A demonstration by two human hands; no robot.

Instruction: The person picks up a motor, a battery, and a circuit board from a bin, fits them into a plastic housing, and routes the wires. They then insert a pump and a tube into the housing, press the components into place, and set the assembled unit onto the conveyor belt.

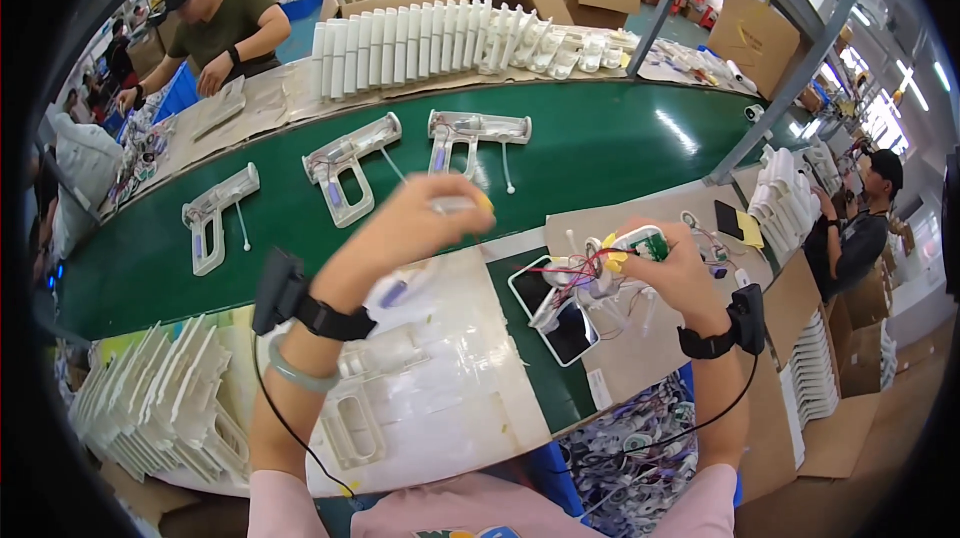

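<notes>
My right hand point(676, 276) grips a white plastic part with a green circuit board point(650, 244) on it; red and dark wires trail to the left. Yellow covers sit on some fingertips. My left hand point(425, 223) is raised over the near edge of the green belt, its fingers pinched together; what they hold, if anything, I cannot make out. Beneath my left forearm a white gun-shaped half housing point(352, 426) lies on the worktop point(470, 368). Two white-framed dark panels point(572, 334) lie below my right hand, beside more white parts and wires.
Three white gun-shaped housings point(345, 168) with fittings lie on the green belt point(600, 138). White shells point(165, 398) stand in a row at near left; more point(400, 46) line the far side. A blue bin point(640, 448) of wired parts is by my lap. Two co-workers point(225, 28) are nearby.
</notes>
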